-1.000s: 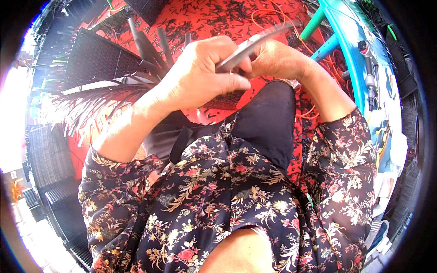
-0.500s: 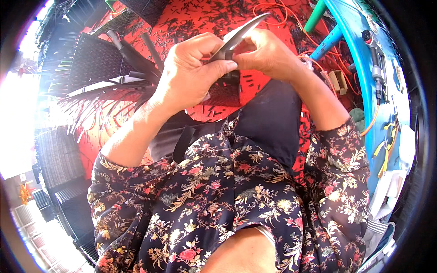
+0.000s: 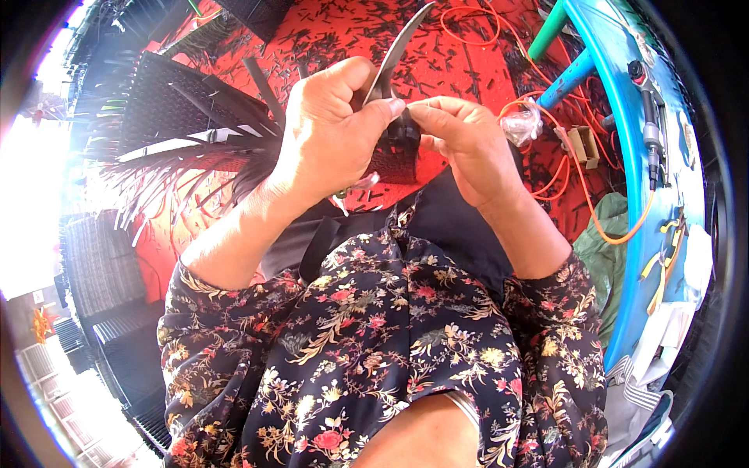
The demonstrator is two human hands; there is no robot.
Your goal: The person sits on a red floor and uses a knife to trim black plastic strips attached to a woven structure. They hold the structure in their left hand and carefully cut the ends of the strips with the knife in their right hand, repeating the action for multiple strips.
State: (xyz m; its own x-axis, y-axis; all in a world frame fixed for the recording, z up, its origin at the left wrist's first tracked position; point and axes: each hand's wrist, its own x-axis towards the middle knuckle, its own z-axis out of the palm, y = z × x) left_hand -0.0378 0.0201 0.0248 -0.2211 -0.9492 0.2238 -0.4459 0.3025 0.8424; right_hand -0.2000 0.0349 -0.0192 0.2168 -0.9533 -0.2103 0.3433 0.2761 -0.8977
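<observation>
My left hand (image 3: 328, 129) is closed at the upper middle, its thumb pressing a dark flat strip (image 3: 399, 53) against the fingers. The strip curves upward past the thumb and catches the light. Close by on its right, my right hand (image 3: 468, 140) is pinched, fingertips beside the left thumb; what lies between them is too small to make out. A dark woven piece (image 3: 395, 158) hangs just under the hands, partly covered by them. Something small and pale (image 3: 363, 182) sticks out below my left palm, its kind unclear.
Dark woven panels (image 3: 160, 101) with loose strip ends stand at the left. Black offcuts litter the red floor (image 3: 468, 66). A blue table (image 3: 624, 312) at the right bears a slim tool (image 3: 649, 125) with an orange hose (image 3: 616, 238). A small carton (image 3: 583, 147) sits nearby.
The strip now stands steeper. My right hand has moved down and turned, and its fingertips have drawn off the strip's upper part. The small pale thing has come into view below my left palm.
</observation>
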